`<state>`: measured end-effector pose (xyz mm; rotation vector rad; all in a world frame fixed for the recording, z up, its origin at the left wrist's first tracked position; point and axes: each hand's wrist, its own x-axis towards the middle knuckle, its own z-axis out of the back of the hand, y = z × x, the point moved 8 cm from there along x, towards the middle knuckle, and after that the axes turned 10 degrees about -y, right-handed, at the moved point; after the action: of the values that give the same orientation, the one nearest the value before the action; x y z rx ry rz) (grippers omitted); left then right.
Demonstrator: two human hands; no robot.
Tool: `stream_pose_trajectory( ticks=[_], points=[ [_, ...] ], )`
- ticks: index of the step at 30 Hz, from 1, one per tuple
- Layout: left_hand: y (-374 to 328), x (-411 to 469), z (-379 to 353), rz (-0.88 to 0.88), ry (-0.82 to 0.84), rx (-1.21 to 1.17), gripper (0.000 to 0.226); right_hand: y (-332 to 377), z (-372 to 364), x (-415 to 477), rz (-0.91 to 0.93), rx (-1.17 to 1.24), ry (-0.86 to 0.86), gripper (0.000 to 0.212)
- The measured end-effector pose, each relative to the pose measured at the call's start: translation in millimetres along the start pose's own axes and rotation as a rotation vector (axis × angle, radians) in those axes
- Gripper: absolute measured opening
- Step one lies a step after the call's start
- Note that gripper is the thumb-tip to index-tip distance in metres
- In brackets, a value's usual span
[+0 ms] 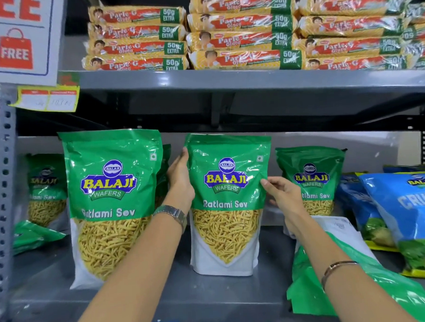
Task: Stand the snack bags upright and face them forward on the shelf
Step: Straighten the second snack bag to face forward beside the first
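Middle sev bag (pixel 229 204) stands upright on the grey shelf (pixel 226 298), label to the front, between both hands.
Left hand (pixel 180 178) lies flat, fingers straight, against its left edge. Right hand (pixel 283 194) pinches its right edge, thumb on the front. Left sev bag (pixel 115 203) stands just beside; right sev bag (pixel 311 180) sits further back. Fallen green bag (pixel 304 296) lies under the right forearm, blue bags (pixel 411 214) lean at right.

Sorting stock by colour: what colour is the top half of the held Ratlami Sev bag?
Green on the held Ratlami Sev bag, clearest in the head view.
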<state>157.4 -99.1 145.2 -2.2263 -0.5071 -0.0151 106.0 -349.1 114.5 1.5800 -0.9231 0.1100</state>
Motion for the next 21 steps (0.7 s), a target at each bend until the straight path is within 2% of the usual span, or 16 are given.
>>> stream_pose_trajectory(
  ticks=[2,5,8,10,13,17,21],
  points=[
    [0.6,-0.1,2.0,-0.02,0.072,0.041,0.048,-5.7,-1.1,-3.9,-0.051,-0.028,0.027,0.033],
    [11.4,-15.1,17.1,-0.146,0.144,0.255,0.071,-23.6,-7.0,-13.7,-0.186,-0.129,0.18,0.059],
    [51.9,-25.7,44.3,-0.04,0.213,0.373,0.094,-42.7,-16.7,-32.4,-0.312,-0.239,0.367,0.086],
    [73.7,-33.1,58.3,0.08,0.299,0.343,0.091,-49.5,-24.3,-43.7,-0.324,-0.259,0.458,0.08],
    [92.0,-42.8,65.5,0.193,0.416,0.255,0.079,-50.7,-25.0,-48.3,-0.295,-0.263,0.455,0.073],
    [90.2,-50.1,67.8,0.181,0.406,0.219,0.059,-46.9,-23.9,-53.4,-0.292,-0.256,0.43,0.08],
    [85.6,-59.6,68.2,0.153,0.396,0.242,0.059,-39.4,-20.2,-62.1,-0.294,-0.242,0.408,0.087]
  ],
)
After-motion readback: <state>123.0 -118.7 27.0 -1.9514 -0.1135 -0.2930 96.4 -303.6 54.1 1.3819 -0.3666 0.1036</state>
